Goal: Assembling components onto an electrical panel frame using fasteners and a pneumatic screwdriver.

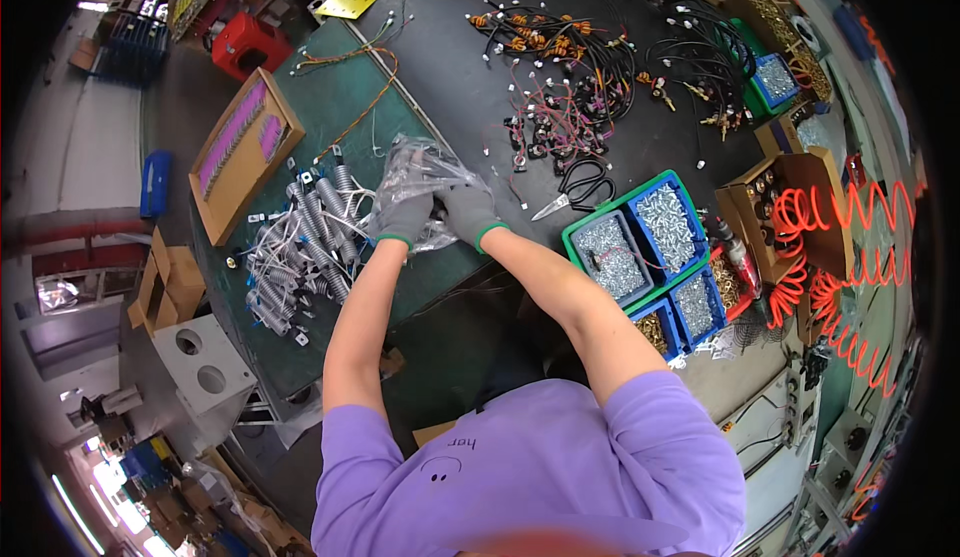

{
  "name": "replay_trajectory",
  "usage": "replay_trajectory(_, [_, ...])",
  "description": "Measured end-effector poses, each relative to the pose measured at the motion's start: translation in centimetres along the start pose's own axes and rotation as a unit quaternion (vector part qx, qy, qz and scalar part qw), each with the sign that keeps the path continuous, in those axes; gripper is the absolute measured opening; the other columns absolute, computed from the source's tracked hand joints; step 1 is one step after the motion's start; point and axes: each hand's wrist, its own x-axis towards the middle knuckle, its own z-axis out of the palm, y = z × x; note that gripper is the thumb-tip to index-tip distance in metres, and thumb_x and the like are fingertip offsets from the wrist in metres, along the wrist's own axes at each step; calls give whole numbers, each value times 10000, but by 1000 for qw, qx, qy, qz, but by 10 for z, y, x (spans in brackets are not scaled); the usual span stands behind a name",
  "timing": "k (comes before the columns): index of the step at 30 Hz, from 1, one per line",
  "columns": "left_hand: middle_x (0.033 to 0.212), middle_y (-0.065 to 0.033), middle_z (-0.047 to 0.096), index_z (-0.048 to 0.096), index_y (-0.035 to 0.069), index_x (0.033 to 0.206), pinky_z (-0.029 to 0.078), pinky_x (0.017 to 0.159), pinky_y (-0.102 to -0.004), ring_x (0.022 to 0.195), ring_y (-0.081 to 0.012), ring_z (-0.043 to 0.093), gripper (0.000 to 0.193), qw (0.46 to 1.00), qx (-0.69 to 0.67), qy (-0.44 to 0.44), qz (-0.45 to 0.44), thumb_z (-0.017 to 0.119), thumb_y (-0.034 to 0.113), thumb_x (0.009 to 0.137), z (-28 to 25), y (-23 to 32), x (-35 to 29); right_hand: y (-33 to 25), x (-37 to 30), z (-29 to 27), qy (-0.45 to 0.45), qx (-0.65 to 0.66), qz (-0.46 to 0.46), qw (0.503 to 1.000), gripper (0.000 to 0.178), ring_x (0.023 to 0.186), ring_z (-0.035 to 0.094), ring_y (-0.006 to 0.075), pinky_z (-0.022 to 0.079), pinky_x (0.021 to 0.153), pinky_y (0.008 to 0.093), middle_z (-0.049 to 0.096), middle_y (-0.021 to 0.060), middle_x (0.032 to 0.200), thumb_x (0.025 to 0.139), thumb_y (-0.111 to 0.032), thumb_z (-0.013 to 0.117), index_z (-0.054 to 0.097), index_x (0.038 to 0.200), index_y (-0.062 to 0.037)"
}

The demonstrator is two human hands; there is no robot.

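A crumpled clear plastic bag lies at the edge of the green mat, in front of me. My left hand, in a grey glove with a green cuff, is closed on its near left side, its fingers partly behind the film. My right hand, gloved alike, grips the bag's right side with curled fingers. What the bag contains, if anything, I cannot make out. Just left of the bag is a heap of ribbed silver cylinders with white wires.
Scissors with black handles lie right of the bag, beside blue and green bins of small metal parts. Wire harnesses spread over the far table. A cardboard tray with purple pieces stands left. Red coiled air hoses hang right.
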Motion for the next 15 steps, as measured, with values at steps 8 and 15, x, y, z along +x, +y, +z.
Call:
replay_trajectory(8, [1149, -100, 581, 607, 131, 1086, 433, 915, -394, 1070, -285, 547, 299, 984, 99, -125, 81, 498, 253, 835, -2, 24, 35, 3, -8, -13, -11, 140, 68, 988, 292, 912, 590, 341, 458, 790, 434, 617, 177, 969, 790, -262, 562, 597, 1026, -94])
replay_trajectory(15, [1064, -110, 604, 657, 194, 1032, 438, 823, -416, 961, -280, 580, 287, 945, 91, -261, 174, 556, 334, 802, 5, 49, 41, 23, -72, -59, 187, 260, -18, 947, 137, 866, 579, 302, 465, 780, 388, 594, 145, 904, 751, -132, 574, 615, 864, -64])
